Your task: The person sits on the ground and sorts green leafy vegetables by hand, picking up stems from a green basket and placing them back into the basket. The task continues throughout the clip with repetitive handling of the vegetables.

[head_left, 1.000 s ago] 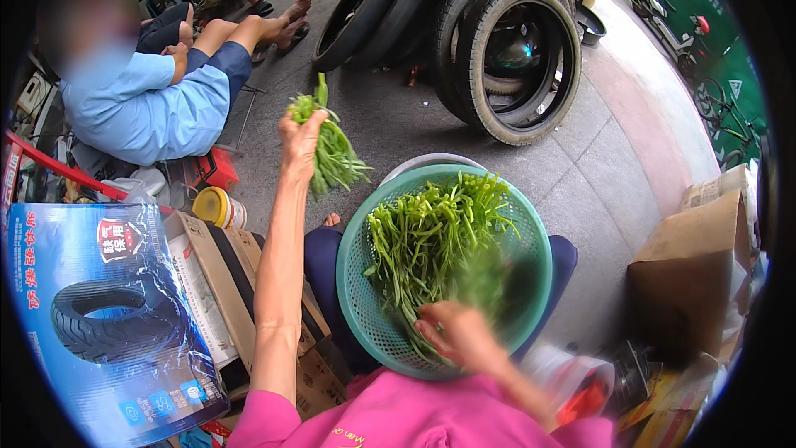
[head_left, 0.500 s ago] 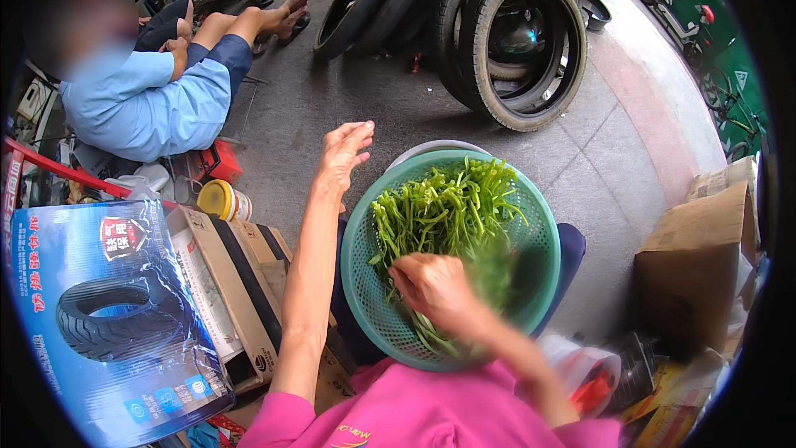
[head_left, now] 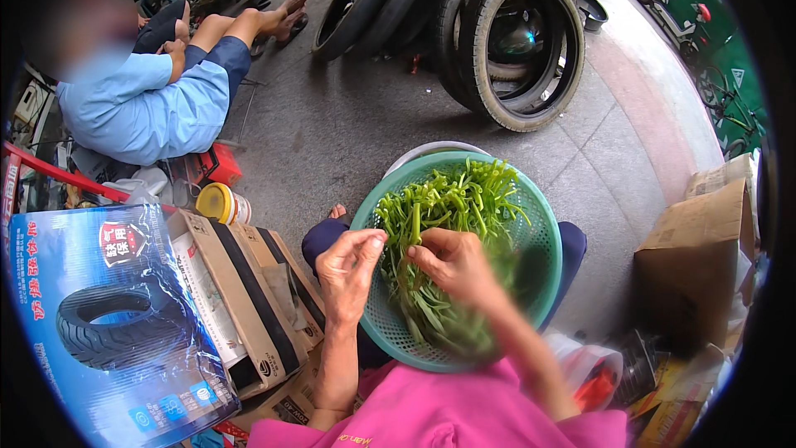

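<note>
Your left hand (head_left: 347, 274) is hovering over the left edge of the green basket (head_left: 543, 236), thumb and fingertips drawn close together; I cannot tell whether it is gripping anything. Your right hand (head_left: 456, 264) is pinching leafy greens (head_left: 439, 203) between thumb and curled fingers, while more are lying heaped inside.

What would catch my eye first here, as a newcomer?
Probably the green basket heaped with leafy greens, just right of centre, with the left hand by its left rim and the right hand over the greens. Beyond it, at the top, stand black tyres; at lower left is a big blue box picturing a tyre.
</note>
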